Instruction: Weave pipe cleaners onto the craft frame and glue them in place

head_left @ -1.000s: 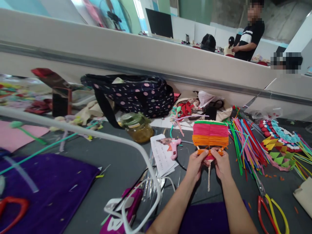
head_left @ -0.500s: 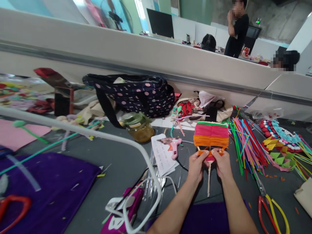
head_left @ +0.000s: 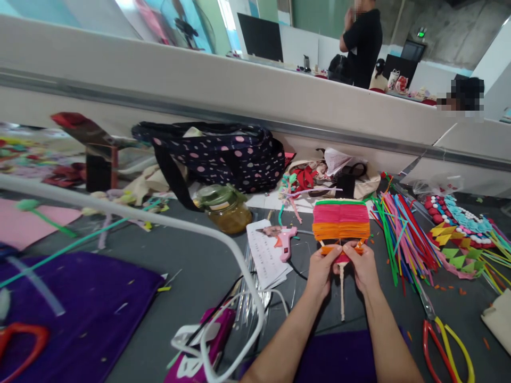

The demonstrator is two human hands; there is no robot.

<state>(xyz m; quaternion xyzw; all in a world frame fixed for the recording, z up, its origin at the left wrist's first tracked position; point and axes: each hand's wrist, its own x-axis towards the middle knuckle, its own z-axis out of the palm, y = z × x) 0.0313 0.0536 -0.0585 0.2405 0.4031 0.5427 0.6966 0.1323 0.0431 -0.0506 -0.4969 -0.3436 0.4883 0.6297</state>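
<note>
Both hands up over the grey table [head_left: 191, 266], working a small straw-woven fan [head_left: 341, 223]: green, pink and orange bands on a pale stick handle [head_left: 341, 292].

Left hand [head_left: 321, 268]: fingers curled, thumb and forefinger pinching the fan's lower left edge, where loose orange straw ends stick out. Right hand [head_left: 359, 266]: same pinch on the lower right edge. The thumbs nearly meet at the handle, which hangs free below the hands.

Relative to the fan: pink glue gun [head_left: 281, 239] just left, lying on a printed sheet [head_left: 265, 255]; bundle of coloured straws [head_left: 399, 234] just right; red-and-yellow scissors [head_left: 443, 340] lower right; lidded glass jar [head_left: 225, 207] further left.

Judgement: even pressure from both pinches would keep the orange rows square to the handle; squeeze too hard and the straws likely buckle.
</note>
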